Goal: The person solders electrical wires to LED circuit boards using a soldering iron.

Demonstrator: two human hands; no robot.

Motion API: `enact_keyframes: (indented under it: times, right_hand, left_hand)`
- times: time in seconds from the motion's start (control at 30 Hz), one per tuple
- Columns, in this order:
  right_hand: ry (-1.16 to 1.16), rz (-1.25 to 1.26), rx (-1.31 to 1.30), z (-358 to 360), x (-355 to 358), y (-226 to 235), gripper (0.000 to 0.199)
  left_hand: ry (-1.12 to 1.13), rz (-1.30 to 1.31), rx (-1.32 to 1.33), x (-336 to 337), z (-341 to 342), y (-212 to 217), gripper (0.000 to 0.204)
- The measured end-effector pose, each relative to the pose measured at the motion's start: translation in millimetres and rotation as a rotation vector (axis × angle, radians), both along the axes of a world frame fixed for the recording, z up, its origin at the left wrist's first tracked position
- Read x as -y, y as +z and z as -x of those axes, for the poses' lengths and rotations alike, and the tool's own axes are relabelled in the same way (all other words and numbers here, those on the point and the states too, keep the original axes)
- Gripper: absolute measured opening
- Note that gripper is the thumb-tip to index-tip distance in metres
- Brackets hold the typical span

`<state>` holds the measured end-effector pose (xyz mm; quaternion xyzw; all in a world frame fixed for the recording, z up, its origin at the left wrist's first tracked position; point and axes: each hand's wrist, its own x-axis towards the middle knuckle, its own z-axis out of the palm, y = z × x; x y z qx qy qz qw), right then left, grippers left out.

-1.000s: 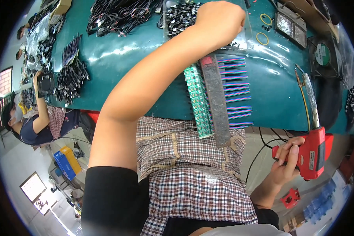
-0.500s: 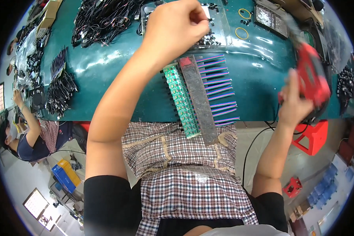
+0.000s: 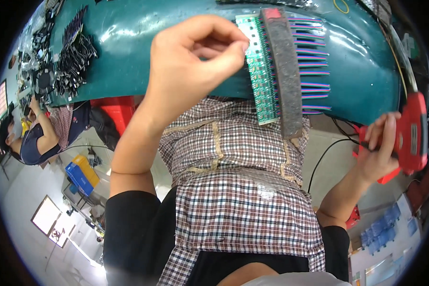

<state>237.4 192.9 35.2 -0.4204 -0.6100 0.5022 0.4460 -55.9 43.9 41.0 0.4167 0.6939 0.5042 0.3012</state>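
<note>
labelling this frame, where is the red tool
The red tool is at the head view's right, in the right hand, right of the coloured wires.

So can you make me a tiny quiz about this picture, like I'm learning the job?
1. Pick one: what does the right hand hold?
A) a ruler
B) a red tool
C) a cup

2. True or false: thin colourful wires stick out on the right side of the dark bar.

3. Fill in the colour: the left hand is close to the ____ circuit board strip.

Key:
1. B
2. True
3. green
</note>
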Motion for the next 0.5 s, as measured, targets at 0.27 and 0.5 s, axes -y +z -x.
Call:
enact_keyframes:
  times: [0.27, 0.5]
  right_hand:
    - [0.290, 0.171, 0.016, -35.2, 91.9, 19.7, 0.023]
    - [0.525, 0.362, 0.502, -76.4, 123.6, 29.5, 0.043]
  left_hand:
    - [-0.082, 0.007, -0.114, 47.2, -46.7, -9.8, 0.012]
    - [-0.107, 0.015, -0.214, 54.2, -62.2, -28.5, 0.013]
